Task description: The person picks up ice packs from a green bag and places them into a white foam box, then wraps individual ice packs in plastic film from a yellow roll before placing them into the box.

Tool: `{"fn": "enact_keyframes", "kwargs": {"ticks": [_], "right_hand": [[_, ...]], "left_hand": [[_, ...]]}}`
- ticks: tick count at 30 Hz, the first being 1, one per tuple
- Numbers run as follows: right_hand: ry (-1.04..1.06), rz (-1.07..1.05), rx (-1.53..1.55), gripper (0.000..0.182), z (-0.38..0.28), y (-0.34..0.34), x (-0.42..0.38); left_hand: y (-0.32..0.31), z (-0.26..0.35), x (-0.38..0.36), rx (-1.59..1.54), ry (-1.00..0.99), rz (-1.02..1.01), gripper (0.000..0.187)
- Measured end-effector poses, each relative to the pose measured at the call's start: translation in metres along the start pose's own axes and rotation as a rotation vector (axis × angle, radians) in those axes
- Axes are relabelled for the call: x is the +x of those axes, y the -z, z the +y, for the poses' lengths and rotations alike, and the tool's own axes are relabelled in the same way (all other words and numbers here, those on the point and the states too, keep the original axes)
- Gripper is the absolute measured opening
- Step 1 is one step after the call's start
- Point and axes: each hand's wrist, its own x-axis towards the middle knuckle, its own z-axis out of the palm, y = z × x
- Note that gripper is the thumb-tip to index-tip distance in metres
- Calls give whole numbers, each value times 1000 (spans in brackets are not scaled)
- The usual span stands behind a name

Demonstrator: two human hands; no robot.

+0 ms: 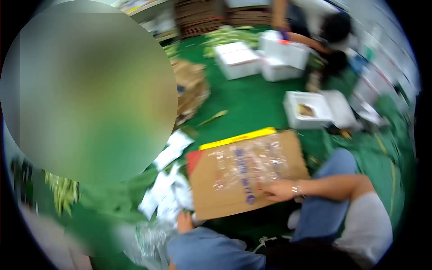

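A flat piece of cardboard (204,198) with a yellow strip along its far edge and a red corner lies in front of my knees. Wrinkled clear plastic film (225,173) is spread on top, over blue printing. My right hand (280,190), with a bracelet at the wrist, is at the film's near right edge, its fingers bent and seemingly pinching it. Low beside the cardboard's left corner, my left hand (184,222) is partly behind my knee; its fingers are too blurred to read. White sheets (166,195) lie just beyond it.
A clear plastic bag (150,240) lies by my left leg. White foam boxes (238,60) stand farther off, and an open foam box (308,110) sits at right. Another person (315,31) bends over the boxes. Green vegetables (229,38) and brown paper (191,90) lie on the green floor.
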Motion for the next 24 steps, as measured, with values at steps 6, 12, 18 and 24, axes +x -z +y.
{"fn": "enact_keyframes", "kwargs": {"ticks": [6, 12, 18, 24], "right_hand": [[130, 214, -45, 30, -10, 3, -28], [254, 381, 34, 32, -19, 13, -41], [460, 605, 378, 43, -86, 48, -54], [520, 541, 572, 80, -114, 40, -74]], "left_hand": [[65, -22, -16, -99, 386, 112, 32], [193, -61, 42, -530, 500, 680, 41], [352, 88, 133, -1205, 541, 480, 48], [267, 229, 151, -1133, 381, 64, 52]]}}
